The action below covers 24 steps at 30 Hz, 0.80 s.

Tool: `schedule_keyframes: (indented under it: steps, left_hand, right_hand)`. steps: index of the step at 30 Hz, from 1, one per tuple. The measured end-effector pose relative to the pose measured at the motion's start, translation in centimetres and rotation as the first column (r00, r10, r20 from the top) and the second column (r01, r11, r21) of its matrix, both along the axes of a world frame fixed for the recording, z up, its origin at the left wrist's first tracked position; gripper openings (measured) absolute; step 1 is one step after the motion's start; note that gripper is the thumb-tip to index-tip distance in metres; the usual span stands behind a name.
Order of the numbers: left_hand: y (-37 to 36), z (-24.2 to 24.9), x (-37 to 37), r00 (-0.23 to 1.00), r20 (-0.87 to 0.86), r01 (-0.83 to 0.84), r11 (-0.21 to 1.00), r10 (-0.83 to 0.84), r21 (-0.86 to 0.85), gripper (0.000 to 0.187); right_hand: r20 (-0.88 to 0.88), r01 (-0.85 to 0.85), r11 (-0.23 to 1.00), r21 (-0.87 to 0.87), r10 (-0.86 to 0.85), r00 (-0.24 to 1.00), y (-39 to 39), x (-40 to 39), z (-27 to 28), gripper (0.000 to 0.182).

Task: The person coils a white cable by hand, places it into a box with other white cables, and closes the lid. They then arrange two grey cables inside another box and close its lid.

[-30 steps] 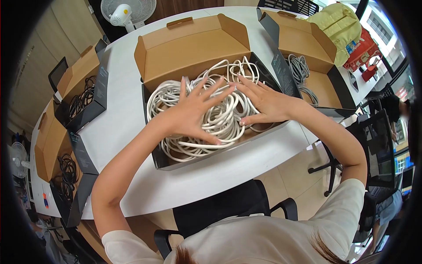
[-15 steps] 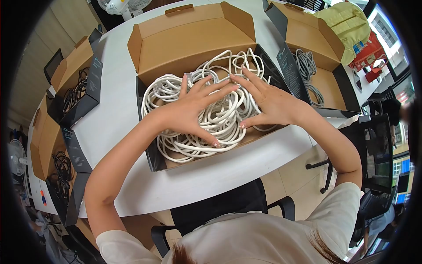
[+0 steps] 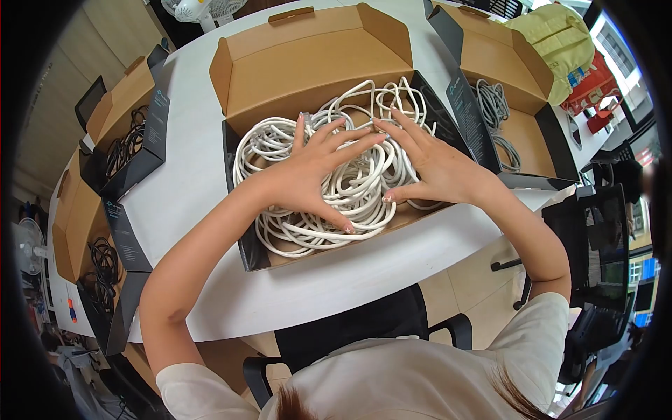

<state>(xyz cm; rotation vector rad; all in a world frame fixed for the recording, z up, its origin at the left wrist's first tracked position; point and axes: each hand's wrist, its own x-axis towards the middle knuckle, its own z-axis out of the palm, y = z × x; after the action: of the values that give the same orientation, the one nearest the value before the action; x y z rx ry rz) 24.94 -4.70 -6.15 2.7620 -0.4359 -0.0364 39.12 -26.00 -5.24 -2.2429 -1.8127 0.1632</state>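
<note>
A large tangle of white cables [image 3: 360, 178] fills an open cardboard box [image 3: 315, 52] with a brown inside and black outer walls. My left hand [image 3: 308, 171] lies on the left and middle part of the cables, its fingers spread. On their right part rests my right hand [image 3: 437, 164], also with fingers spread. The fingertips of both hands come close together near the middle of the pile. Neither hand is closed round a cable. Parts of the cables are hidden under the palms.
Right, another open box [image 3: 535, 140] holds grey cables [image 3: 493, 105]. Two open boxes with black cables [image 3: 105, 269] stand left on the white table [image 3: 189, 140]. A yellow bag [image 3: 553, 42] and red bag [image 3: 591, 84] are at the back right. A black chair [image 3: 357, 315] stands before me.
The whole view has shifted slightly, so the boxes appear a little further right. My hands keep the same spread pose on the cables.
</note>
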Motion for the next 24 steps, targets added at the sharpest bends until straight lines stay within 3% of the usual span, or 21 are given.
schedule_keyframes:
  steps: [4, 10, 14, 15, 18, 19, 24]
  left_hand:
    - [-0.1, 0.0, 0.0, 0.999, 0.04, -0.007, 1.0, 0.008, -0.027, 0.131]
    - [0.5, 0.0, 0.4, 0.984, 0.175, 0.009, 0.992, 0.012, -0.123, 0.132]
    - [0.5, 1.2, 0.1, 0.971, 0.238, 0.012, 0.98, 0.036, -0.196, 0.132]
    - [0.6, 1.7, -0.2, 0.958, 0.285, 0.008, 0.991, 0.03, -0.13, 0.127]
    - [1.3, 2.6, -0.8, 0.967, 0.247, -0.011, 0.977, 0.065, -0.212, 0.121]
    - [1.4, 3.4, -1.3, 0.954, 0.291, -0.03, 0.988, 0.074, -0.152, 0.115]
    - [2.5, 4.9, -3.9, 0.954, 0.24, -0.134, 0.973, 0.178, -0.187, 0.085]
  right_hand:
    - [0.056, 0.039, 0.994, 0.098, -0.045, 0.997, 0.1, -0.9, -0.4, 0.094]
    - [-0.002, 0.046, 0.981, 0.189, -0.047, 0.999, 0.0, -1.0, 0.4, 0.083]
    - [-0.064, 0.114, 0.966, 0.231, -0.102, 0.993, -0.3, -1.0, 2.4, 0.06]
    - [-0.051, 0.121, 0.946, 0.301, -0.111, 0.992, -0.5, -0.9, 2.4, 0.048]
    - [-0.201, 0.154, 0.908, 0.39, -0.079, 0.976, -0.7, 0.4, 2.8, 0.049]
    - [-0.182, 0.126, 0.889, 0.441, -0.049, 0.982, -0.7, 0.8, 2.9, 0.045]
    - [-0.235, 0.116, 0.894, 0.433, -0.012, 0.972, -1.6, 1.4, 3.6, 0.043]
